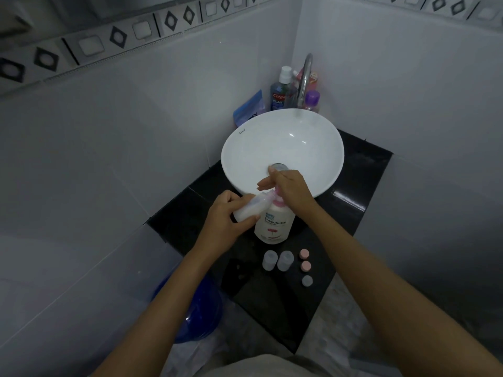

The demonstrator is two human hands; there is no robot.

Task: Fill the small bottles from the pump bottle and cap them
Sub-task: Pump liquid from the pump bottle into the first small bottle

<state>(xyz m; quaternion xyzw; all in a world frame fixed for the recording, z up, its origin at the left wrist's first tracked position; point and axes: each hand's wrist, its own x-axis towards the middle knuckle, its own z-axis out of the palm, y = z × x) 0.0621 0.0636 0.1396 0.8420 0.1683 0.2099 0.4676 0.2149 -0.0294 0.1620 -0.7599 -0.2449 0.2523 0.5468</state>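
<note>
A white pump bottle [274, 223] with a pink collar stands on the black counter [351, 213] in front of the basin. My right hand [290, 187] lies flat on its pump head, which is hidden under the palm. My left hand [227, 216] holds a small translucent bottle [251, 206] tilted, its mouth against the pump spout. Two more small bottles [270, 259] [285, 260] stand uncapped nearer me. Beside them lie two pink caps [304, 253] [306, 265] and a grey cap [307, 280].
A white bowl basin [283, 131] sits behind the pump bottle, with a chrome tap [304, 80] and several toiletry bottles in the tiled corner. A blue bucket [196, 311] stands on the floor at the left of the counter.
</note>
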